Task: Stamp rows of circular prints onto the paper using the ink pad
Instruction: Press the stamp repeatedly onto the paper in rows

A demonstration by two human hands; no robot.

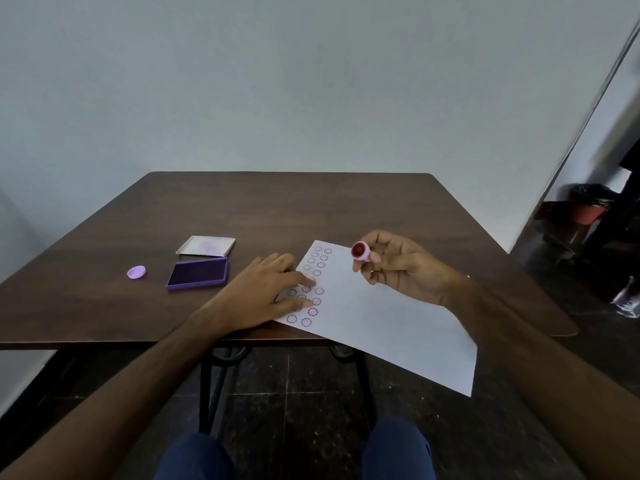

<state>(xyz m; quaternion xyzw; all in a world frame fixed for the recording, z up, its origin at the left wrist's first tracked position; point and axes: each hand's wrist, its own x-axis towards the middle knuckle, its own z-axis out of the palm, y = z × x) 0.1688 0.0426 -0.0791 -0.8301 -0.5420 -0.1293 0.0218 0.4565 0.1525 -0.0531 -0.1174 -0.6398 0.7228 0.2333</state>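
A white sheet of paper [381, 317] lies at an angle on the dark wooden table [277, 209], its near corner hanging over the front edge. Several purple circular prints [313, 311] run in rows along its left side. My left hand [263, 292] rests flat on that left side, fingers spread over some prints. My right hand [401, 265] is raised above the paper and holds a small round pink stamp [361, 252], its dark red face turned up toward me. The open purple ink pad [199, 273] sits left of the paper.
The ink pad's clear lid [206, 245] lies just behind the pad. A small lilac cap [136, 272] rests further left. A wall stands behind the table. At the right are a dark bin [590, 204] and a doorway. My knees show below the table's front edge.
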